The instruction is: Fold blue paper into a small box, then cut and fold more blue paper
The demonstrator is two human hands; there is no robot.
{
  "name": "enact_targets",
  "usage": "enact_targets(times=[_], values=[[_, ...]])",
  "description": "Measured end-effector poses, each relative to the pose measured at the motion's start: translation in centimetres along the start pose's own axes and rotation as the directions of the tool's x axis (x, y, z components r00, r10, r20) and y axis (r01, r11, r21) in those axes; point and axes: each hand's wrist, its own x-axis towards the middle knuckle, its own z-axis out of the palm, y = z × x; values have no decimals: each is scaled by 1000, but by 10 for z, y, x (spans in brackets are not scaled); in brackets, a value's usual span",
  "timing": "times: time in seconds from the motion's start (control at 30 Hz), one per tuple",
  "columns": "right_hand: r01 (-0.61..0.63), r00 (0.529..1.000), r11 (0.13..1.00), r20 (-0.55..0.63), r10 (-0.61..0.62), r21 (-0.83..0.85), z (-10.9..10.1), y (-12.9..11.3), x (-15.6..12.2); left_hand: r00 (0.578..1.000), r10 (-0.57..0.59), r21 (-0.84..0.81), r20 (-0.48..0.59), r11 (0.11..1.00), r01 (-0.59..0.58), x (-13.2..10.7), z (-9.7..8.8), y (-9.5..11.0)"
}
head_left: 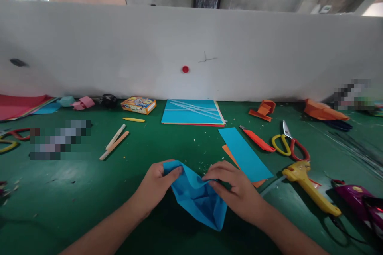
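- Head view: the left hand (155,185) is pinching the upper left corner of a folded blue paper (199,199), its fingers closed together on the flap, thumb on top.
- The right hand (236,189) is pressing down on the paper's upper right edge, fingers bent and held close together, fingertips (214,183) clamping the fold against the table.
- The paper is lying between the two hands on the green table (74,195), its lower point sticking out toward the person, below and between both wrists.
- Just beyond the right hand a blue strip (243,153) is lying over an orange sheet (229,152), nearly touching the knuckles.
- Further right are sitting an orange knife (257,139), scissors (290,145), a yellow glue gun (311,187) and a purple tool (359,199), crowding that side.
- To the left, the table is offering open room; wooden sticks (114,142) and a yellow pen (133,119) are lying well apart from the left hand.
- A blue paper stack (191,112) and a small box (138,104) are resting near the white wall (191,48) at the far edge.
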Motion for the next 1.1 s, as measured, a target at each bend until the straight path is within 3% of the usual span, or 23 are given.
enact_targets(times=[0.3, 0.43, 0.57, 0.6, 0.77, 0.87, 0.97, 1.1], values=[[-13, 992, 999, 122, 18, -42, -3, -5, 1, 997, 70, 303, 42, 950, -80, 2, 7, 27], [-101, 990, 993, 92, 106, -61, 0, -5, 1, 983, 76, 439, 168, 887, -144, 7, 11, 50], [-272, 962, 961, 21, 271, 48, 3, -5, -1, 932, 13, 568, 361, 790, -231, 6, 19, 75], [-284, 959, 957, 14, 284, 66, 3, -5, -1, 933, 17, 596, 361, 765, -245, 6, 21, 80], [-288, 958, 956, 24, 287, 51, 2, -4, 0, 936, 64, 730, 345, 609, -311, 5, 29, 82], [-263, 964, 965, 44, 261, 22, 2, -3, 0, 924, 71, 750, 376, 562, -349, -3, 34, 78], [-194, 981, 981, -4, 194, 15, 0, -3, 1, 921, 41, 750, 386, 567, -340, -13, 36, 78], [-187, 979, 975, -54, 194, 116, -7, -5, 4, 920, 65, 678, 386, 657, -330, -16, 35, 77]])
